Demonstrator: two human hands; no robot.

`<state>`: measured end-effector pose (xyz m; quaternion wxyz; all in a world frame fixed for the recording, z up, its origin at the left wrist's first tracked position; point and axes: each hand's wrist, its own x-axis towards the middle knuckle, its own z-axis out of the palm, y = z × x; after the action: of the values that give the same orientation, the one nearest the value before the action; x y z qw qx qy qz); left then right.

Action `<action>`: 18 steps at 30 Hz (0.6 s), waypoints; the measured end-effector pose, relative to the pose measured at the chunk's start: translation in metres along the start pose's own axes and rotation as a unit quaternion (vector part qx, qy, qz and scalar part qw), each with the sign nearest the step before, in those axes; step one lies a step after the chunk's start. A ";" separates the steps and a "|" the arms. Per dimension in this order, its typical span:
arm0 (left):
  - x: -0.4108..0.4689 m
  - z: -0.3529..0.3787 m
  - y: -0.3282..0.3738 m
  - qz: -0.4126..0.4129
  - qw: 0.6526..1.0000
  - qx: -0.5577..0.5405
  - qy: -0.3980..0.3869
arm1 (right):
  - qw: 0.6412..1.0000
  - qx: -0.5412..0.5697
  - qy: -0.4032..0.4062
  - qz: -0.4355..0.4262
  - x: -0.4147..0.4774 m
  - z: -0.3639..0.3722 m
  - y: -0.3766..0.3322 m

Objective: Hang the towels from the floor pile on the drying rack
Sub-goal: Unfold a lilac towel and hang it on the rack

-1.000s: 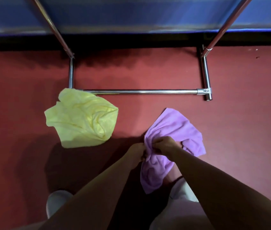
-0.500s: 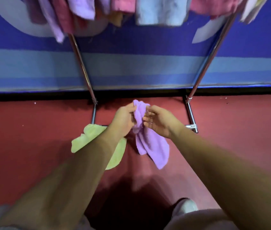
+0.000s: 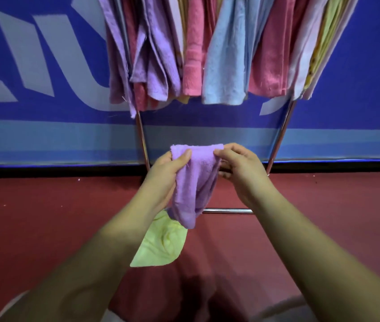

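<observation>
I hold a small purple towel point(image 3: 193, 182) in front of me, above the floor. My left hand point(image 3: 168, 173) pinches its top left corner and my right hand point(image 3: 240, 166) pinches its top right corner, so the top edge is stretched between them and the rest hangs down. A yellow towel point(image 3: 161, 245) lies crumpled on the red floor below, partly behind my left forearm. The drying rack point(image 3: 279, 138) stands ahead against the wall, its metal legs showing under several hung towels point(image 3: 226, 54) in purple, pink, blue and yellow.
The rack's low metal crossbar point(image 3: 228, 210) runs along the red floor point(image 3: 45, 217) just behind the purple towel. A blue wall point(image 3: 45, 66) with pale lettering stands behind the rack. My feet are at the bottom edge.
I have lifted the purple towel off the floor to chest height and spread its top edge between both hands. My view has tilted up, bringing the hung towels into sight.
</observation>
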<state>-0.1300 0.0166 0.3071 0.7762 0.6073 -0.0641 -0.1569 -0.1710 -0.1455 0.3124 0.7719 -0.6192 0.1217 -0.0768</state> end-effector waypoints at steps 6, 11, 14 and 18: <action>-0.004 -0.012 0.012 0.025 0.998 0.037 -0.032 | 0.993 -0.102 -0.021 -0.057 -0.005 -0.003 -0.002; -0.010 -0.015 0.018 -0.008 0.996 0.037 -0.086 | 0.989 0.027 -0.135 0.056 -0.003 0.008 -0.008; -0.013 -0.015 0.027 -0.015 0.990 0.055 -0.130 | 0.964 -0.041 -0.244 0.097 0.000 0.006 -0.012; -0.009 -0.034 0.035 0.007 0.974 0.191 -0.121 | 0.968 -0.089 -0.227 0.059 0.011 0.005 -0.011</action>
<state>-0.1230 0.0584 0.3331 0.6336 0.7201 -0.1904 -0.2091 -0.1591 -0.1463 0.3233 0.7246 -0.6780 -0.0145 0.1229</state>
